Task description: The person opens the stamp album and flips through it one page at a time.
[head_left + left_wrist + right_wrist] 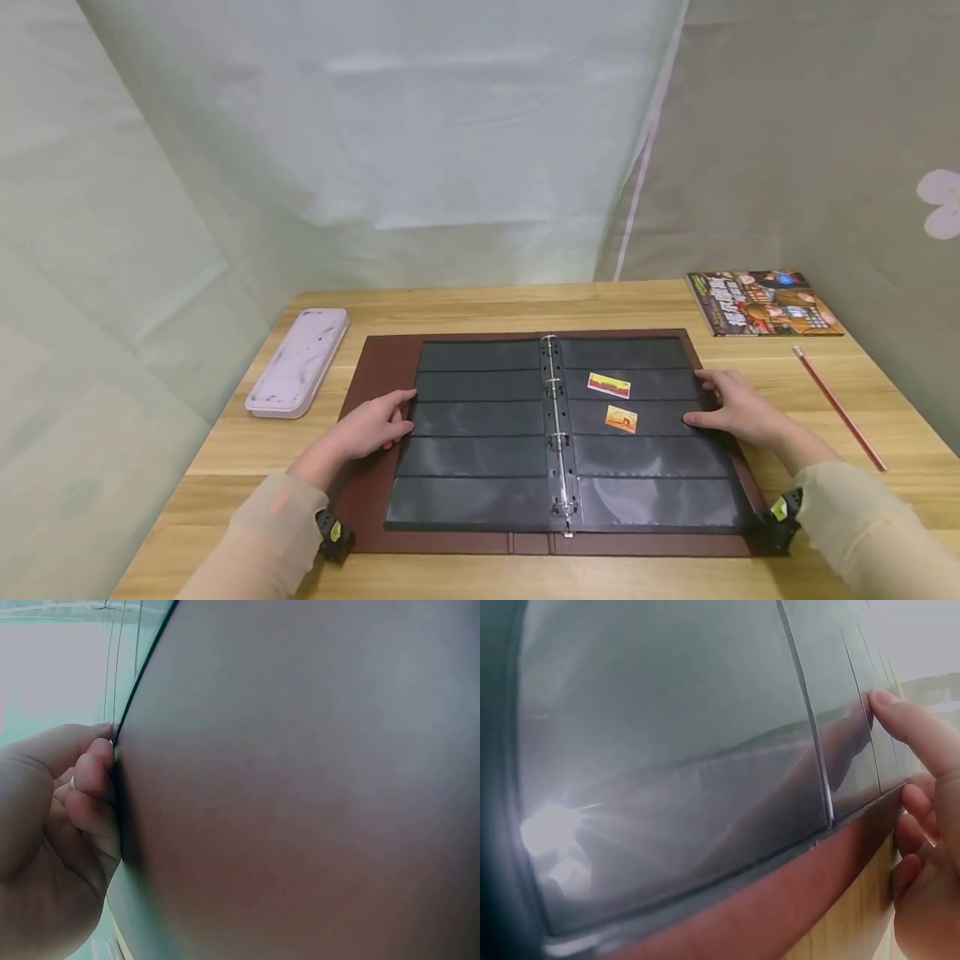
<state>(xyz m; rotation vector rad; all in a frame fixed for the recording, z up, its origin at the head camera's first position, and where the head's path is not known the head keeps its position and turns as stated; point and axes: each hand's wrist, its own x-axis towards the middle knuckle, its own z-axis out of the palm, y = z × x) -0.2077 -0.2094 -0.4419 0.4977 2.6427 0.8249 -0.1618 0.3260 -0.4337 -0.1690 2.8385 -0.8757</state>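
Note:
A stamp album [480,457] with brown covers lies spread on the table, its black strip-pocket pages held by a ring spine [556,417]. On the right page are a red-and-yellow stamp [609,384] and, just below it, an orange stamp [621,419]. My left hand [371,427] holds the outer edge of the left page, thumb and curled fingers meeting there in the left wrist view. My right hand [738,408] grips the album's right edge. Its thumb [889,699] rests on the page, with the other fingers bent at the cover's side.
A pale pencil case [298,360] is at the table's left. Toward the back right lies an illustrated book [765,303], with a red pencil [838,407] in front of it. Hanging cloth [465,158] encloses the back and sides of the wooden table [450,577].

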